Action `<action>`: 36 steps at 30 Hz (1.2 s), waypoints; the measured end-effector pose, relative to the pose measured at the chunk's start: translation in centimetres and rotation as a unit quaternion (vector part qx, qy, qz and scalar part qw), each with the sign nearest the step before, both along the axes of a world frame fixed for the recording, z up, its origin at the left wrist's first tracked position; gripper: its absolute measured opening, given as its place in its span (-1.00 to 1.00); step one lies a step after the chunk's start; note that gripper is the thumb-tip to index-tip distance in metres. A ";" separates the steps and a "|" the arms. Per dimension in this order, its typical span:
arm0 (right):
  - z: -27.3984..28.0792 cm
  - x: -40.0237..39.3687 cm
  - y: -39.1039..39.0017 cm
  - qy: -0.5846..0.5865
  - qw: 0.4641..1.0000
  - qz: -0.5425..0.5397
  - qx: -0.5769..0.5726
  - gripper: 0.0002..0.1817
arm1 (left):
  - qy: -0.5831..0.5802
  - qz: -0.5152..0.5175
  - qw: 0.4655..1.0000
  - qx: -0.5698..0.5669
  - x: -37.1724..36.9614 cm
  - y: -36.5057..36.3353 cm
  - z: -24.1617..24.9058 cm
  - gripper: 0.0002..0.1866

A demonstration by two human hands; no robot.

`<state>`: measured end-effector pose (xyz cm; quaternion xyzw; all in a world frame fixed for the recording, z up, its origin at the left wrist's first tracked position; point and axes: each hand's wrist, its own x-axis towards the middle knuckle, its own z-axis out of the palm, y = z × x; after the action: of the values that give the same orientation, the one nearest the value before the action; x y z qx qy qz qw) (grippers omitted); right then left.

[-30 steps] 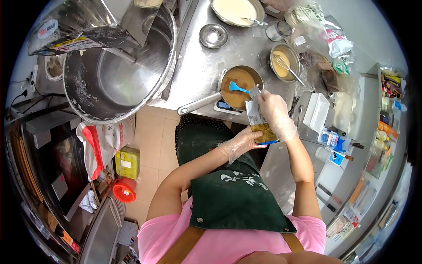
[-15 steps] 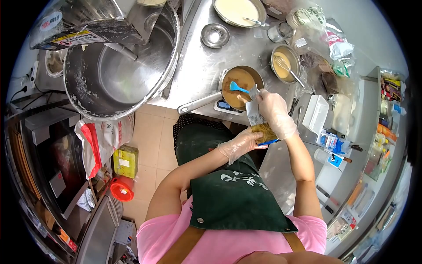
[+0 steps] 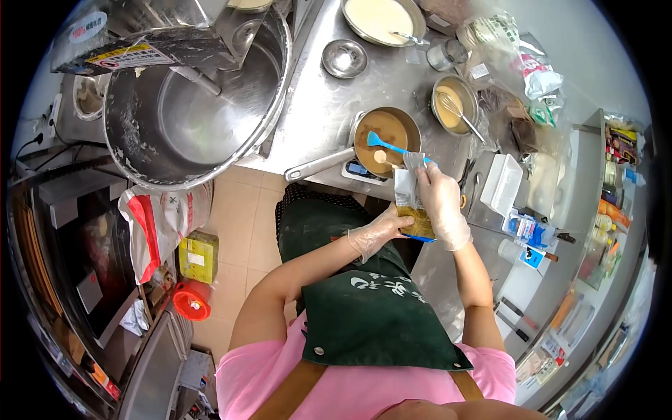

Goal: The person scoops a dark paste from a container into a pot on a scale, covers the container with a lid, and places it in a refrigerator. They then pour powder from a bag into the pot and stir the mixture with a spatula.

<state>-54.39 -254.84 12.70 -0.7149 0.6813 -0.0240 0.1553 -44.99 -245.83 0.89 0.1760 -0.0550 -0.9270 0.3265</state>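
Observation:
Both hands wear clear plastic gloves. My left hand [image 3: 383, 232] grips the lower side of a gold, silver and blue packet [image 3: 413, 203]. Closed on the packet's upper right part is my right hand [image 3: 441, 199]. The packet's top end lies at the near rim of a saucepan [image 3: 393, 127], which holds brown liquid with a pale round spot near the packet. A blue spatula [image 3: 381, 142] rests in the pan, its handle running toward my right hand. Under the pan is a scale [image 3: 355, 169], partly hidden.
A big steel mixer bowl [image 3: 203, 119] stands at the left. Behind the pan are a small metal bowl [image 3: 344, 59] and a pan of cream-coloured liquid [image 3: 381, 19]. Right of it, a bowl [image 3: 455, 103] holds a whisk. A white tray [image 3: 501, 183] and knives lie further right.
The packet has turned more upright and shows more of its silver face. My right hand has moved slightly toward me. A pale round spot now shows in the liquid.

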 end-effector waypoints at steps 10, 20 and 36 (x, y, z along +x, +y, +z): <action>-0.2 -0.5 0.5 -0.017 0.999 0.005 -0.037 -0.81 | -0.043 -0.002 0.999 -0.018 -0.5 0.2 -0.5 -0.34; 0.2 0.2 -0.4 -0.021 0.999 0.023 -0.004 -0.79 | -0.022 -0.002 1.000 0.001 0.0 -0.1 0.4 -0.38; 0.0 2.2 -3.8 0.082 0.992 0.063 0.069 -0.71 | 0.076 -0.001 0.996 0.041 0.2 -0.5 0.1 -0.40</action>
<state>-52.24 -258.60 12.71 -0.7435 0.6455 0.0919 0.1489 -44.81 -246.35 1.02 0.1183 0.0076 -0.9393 0.3219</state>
